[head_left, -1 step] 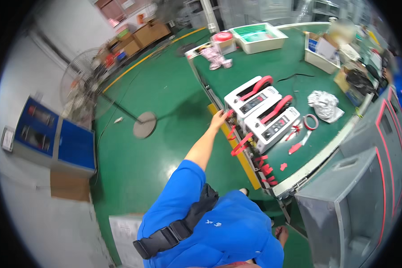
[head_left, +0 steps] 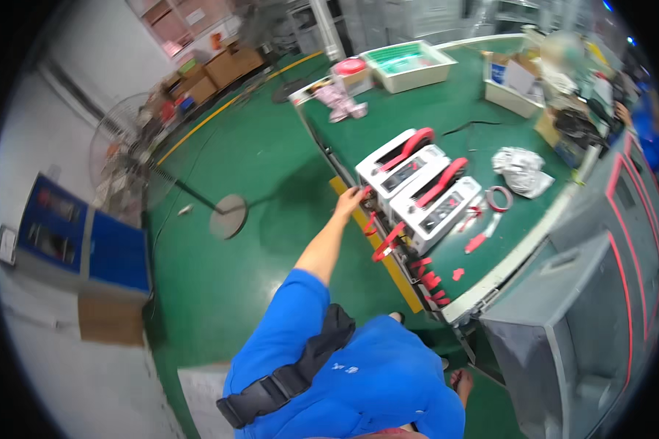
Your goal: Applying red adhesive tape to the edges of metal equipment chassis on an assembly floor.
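Slight view shift; outstretched left hand (head_left: pixel 349 200)

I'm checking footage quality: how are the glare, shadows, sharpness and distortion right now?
In the head view throughout: fisheye distortion, with dark corners and the green-topped table's outer edge bowed; pale glare on the green floor; a soft shadow between the fan's base and the table; the left hand slightly soft; the two white machines' control panels too unclear to read.
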A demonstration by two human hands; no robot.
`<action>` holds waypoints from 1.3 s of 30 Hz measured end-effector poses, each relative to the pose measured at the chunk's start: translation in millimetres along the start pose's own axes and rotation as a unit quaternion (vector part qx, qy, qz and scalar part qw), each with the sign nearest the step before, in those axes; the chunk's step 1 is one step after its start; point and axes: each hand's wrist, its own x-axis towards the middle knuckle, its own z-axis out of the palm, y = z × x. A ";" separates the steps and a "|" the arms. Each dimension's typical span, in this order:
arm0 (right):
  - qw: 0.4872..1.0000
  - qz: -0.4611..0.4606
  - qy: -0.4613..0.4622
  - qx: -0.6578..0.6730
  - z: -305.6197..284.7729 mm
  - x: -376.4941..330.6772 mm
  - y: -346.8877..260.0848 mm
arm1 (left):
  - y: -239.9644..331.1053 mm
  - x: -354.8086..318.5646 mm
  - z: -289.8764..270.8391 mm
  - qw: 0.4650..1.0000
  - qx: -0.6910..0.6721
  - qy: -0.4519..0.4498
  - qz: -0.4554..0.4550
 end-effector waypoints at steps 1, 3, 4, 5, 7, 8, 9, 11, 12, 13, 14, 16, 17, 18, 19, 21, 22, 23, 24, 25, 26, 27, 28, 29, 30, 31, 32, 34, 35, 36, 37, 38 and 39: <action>1.000 -0.011 0.010 -0.003 1.7 1.5 -4.1 | 8.1 -0.7 3.3 0.999 0.009 -0.033 -0.014; 0.999 -0.008 0.027 -0.036 12.8 -3.0 -12.4 | -13.4 4.6 -15.1 0.998 -0.007 -0.057 0.012; 0.998 -0.001 0.037 -0.053 19.4 -2.3 -16.4 | -10.8 4.0 -17.0 0.998 0.037 -0.046 -0.004; 0.998 -0.015 0.045 -0.049 21.1 1.0 -22.7 | -7.5 3.3 -7.6 0.999 0.024 -0.019 0.017; 0.997 -0.029 0.031 -0.063 33.2 4.0 -28.5 | -18.5 -0.3 -21.4 0.994 -0.091 -0.008 0.055; 0.996 -0.048 0.032 -0.066 36.1 2.7 -29.6 | -23.6 -5.1 -29.2 0.987 -0.149 -0.004 0.060; 0.995 -0.068 0.031 -0.069 48.3 -2.9 -39.3 | -26.8 -11.8 -41.1 0.960 -0.277 -0.004 0.039; 0.993 -0.097 0.001 -0.074 74.1 -14.0 -60.3 | -53.1 -28.2 -89.0 0.902 -0.428 0.046 0.015; 0.992 -0.104 -0.022 -0.073 84.0 -19.5 -70.1 | -72.4 -37.4 -116.1 0.885 -0.455 0.093 0.014; 0.990 -0.111 -0.042 -0.074 90.9 -23.3 -77.7 | -88.4 -53.0 -140.5 0.882 -0.449 0.142 0.020; 0.985 -0.132 -0.056 -0.094 96.0 -25.6 -82.5 | -94.4 -67.8 -159.4 0.876 -0.443 0.187 0.025; 0.965 -0.197 -0.077 -0.158 100.1 -17.6 -90.5 | -85.5 -92.3 -187.5 0.821 -0.457 0.337 0.054; 0.941 -0.254 -0.102 -0.197 108.3 -21.4 -102.5 | -95.7 -108.3 -219.9 0.804 -0.462 0.373 0.044; 0.922 -0.286 -0.132 -0.226 116.8 -29.0 -119.2 | -106.4 -123.3 -248.8 0.784 -0.467 0.407 0.034; 0.875 -0.384 -0.132 -0.263 122.6 -38.9 -133.9 | -105.1 -135.2 -264.6 0.782 -0.462 0.417 0.020; 0.860 -0.394 -0.159 -0.283 138.9 -99.3 -186.1 | -93.9 -158.9 -273.8 0.775 -0.453 0.440 0.025; 0.853 -0.405 -0.172 -0.279 138.0 -114.7 -198.8 | -74.5 -156.6 -260.4 0.774 -0.453 0.441 0.040; 0.847 -0.414 -0.191 -0.274 136.4 -126.4 -205.4 | -62.6 -162.1 -254.5 0.772 -0.450 0.445 0.058; 0.837 -0.427 -0.211 -0.268 132.6 -137.1 -212.9 | -61.3 -168.8 -254.6 0.745 -0.440 0.500 0.037; 0.827 -0.444 -0.218 -0.268 124.5 -150.1 -217.1 | -59.3 -175.8 -255.5 0.715 -0.428 0.553 0.012; 0.815 -0.463 -0.226 -0.266 115.9 -163.6 -220.6 | -61.1 -182.4 -266.2 0.681 -0.413 0.604 -0.011; 0.805 -0.480 -0.234 -0.259 104.3 -171.8 -220.4 | -76.3 -204.2 -303.4 0.658 -0.395 0.641 -0.011; 0.821 -0.464 -0.236 -0.235 91.3 -173.7 -215.7 | -83.2 -224.8 -332.7 0.631 -0.380 0.676 -0.007; 0.839 -0.446 -0.225 -0.215 76.5 -175.4 -203.0 | -66.1 -230.6 -323.3 0.713 -0.348 0.609 0.019; 0.854 -0.430 -0.213 -0.199 64.4 -176.0 -197.0 | -32.0 -244.2 -304.5 0.782 -0.316 0.535 0.045; 0.838 -0.467 -0.192 -0.208 57.6 -186.2 -199.5 | 6.8 -265.0 -290.5 0.843 -0.266 0.463 0.070; 0.815 -0.507 -0.205 -0.191 61.5 -195.1 -201.0 | 10.0 -268.6 -283.9 0.888 -0.186 0.390 0.156; 0.775 -0.557 -0.225 -0.197 64.2 -218.6 -218.1 | 107.3 -290.2 -171.2 0.977 -0.165 0.088 0.104; 0.721 -0.627 -0.230 -0.188 72.3 -238.8 -228.6 | 134.5 -313.3 -128.9 0.989 -0.047 0.047 0.135; 0.659 -0.695 -0.226 -0.178 78.3 -257.9 -239.6 | 156.4 -339.4 -85.6 0.981 -0.121 -0.088 0.123; 0.615 -0.731 -0.224 -0.196 79.0 -276.7 -249.2 | 191.0 -373.1 -47.0 0.972 -0.082 -0.170 0.142; 0.570 -0.762 -0.224 -0.208 79.7 -291.2 -255.4 | 219.6 -404.5 -17.8 0.953 0.010 -0.228 0.198; 0.535 -0.796 -0.191 -0.207 80.3 -297.1 -257.9 | 236.6 -429.8 6.1 0.928 0.016 -0.314 0.200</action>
